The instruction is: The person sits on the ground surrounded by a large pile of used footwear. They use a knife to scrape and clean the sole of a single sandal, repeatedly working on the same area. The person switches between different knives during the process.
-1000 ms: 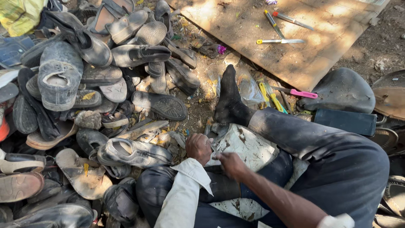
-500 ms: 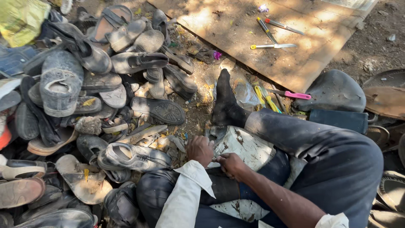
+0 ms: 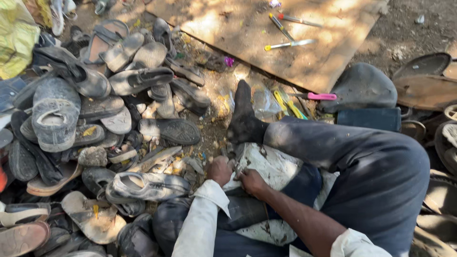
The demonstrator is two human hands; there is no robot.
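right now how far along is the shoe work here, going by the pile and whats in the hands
Done: cannot tell; no shoe in view stands out as finished. In hand: the left hand and right hand meet at the edge of a small dark piece over the white cloth on the lap; what they grip is too small to make out. Left: a big pile of worn shoes and sandals lies beside the person, and tools rest on the wooden board.

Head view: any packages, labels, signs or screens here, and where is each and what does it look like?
No signs, labels or screens show.
Yellow-green plastic bag: top left corner, crumpled, beside the pile of worn shoes.
Clear plastic wrapper: on the ground just right of the dark-socked foot, crinkled, see-through.
Yellow wrapper scraps: on the ground left of that foot, small and torn.
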